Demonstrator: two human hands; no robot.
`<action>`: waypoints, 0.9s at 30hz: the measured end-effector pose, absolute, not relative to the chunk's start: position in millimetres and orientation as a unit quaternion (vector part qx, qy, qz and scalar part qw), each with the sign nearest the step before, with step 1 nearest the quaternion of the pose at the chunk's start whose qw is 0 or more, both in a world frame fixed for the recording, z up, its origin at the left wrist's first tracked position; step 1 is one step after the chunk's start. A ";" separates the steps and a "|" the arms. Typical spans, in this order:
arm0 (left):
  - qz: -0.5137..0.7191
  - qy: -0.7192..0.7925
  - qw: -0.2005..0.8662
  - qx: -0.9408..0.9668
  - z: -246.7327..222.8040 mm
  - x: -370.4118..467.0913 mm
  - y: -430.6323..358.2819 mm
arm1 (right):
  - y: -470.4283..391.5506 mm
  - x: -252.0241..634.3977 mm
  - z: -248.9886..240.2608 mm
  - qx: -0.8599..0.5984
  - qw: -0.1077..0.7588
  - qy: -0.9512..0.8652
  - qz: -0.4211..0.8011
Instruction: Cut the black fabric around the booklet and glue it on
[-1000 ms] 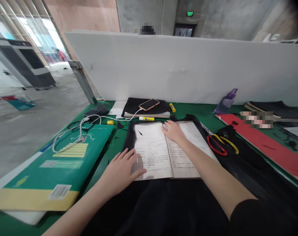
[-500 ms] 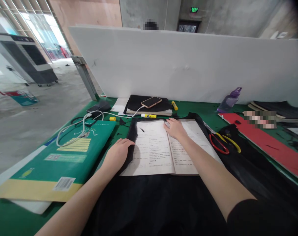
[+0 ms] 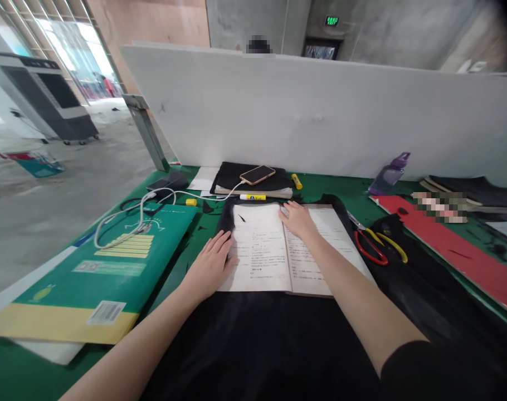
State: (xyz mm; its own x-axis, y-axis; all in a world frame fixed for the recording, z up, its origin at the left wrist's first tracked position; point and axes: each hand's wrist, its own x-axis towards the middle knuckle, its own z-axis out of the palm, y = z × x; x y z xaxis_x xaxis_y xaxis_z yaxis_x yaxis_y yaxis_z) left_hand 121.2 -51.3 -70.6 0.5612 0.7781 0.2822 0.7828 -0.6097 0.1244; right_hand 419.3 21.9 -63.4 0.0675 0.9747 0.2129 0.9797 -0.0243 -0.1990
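An open book (image 3: 262, 250) with printed pages lies on black cloth (image 3: 253, 340) in front of me. A folded strip of that cloth runs along the book's left and far edges. My left hand (image 3: 211, 262) rests flat at the left edge of the left page, over the cloth strip, fingers extended and holding nothing. My right hand (image 3: 297, 219) lies on the book near the top of the centre fold, its fingers stretched toward the far edge. A small dark scrap (image 3: 242, 218) sits on the left page.
Scissors with red and yellow handles (image 3: 373, 250) lie right of the book. Behind it are a glue stick (image 3: 253, 197) and a phone (image 3: 258, 175) on a black-covered book. A green book (image 3: 98, 278) lies left; a purple bottle (image 3: 389, 175) and red board (image 3: 445, 239) are right.
My left hand has shifted slightly, its fingers now spread flatter over the book's left edge. The left page's lower edge has moved a little away from me. My right hand stays in place.
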 end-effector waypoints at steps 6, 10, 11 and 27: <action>-0.136 -0.449 0.022 -0.883 -74.6 121.1 -58.4 | 17.5 417.7 -63.6 -0.714 0.155 -0.683 -0.004; -0.131 -0.444 0.047 -0.885 -71.7 123.6 -63.1 | 15.1 417.2 -62.9 -0.710 0.179 -0.681 -0.009; -0.129 -0.438 0.049 -0.888 -71.4 124.0 -63.4 | 13.9 417.0 -61.9 -0.708 0.189 -0.680 -0.013; -0.140 -0.403 0.045 -0.903 -70.9 124.2 -63.1 | -64.4 463.9 30.9 -0.733 0.293 -0.604 -0.111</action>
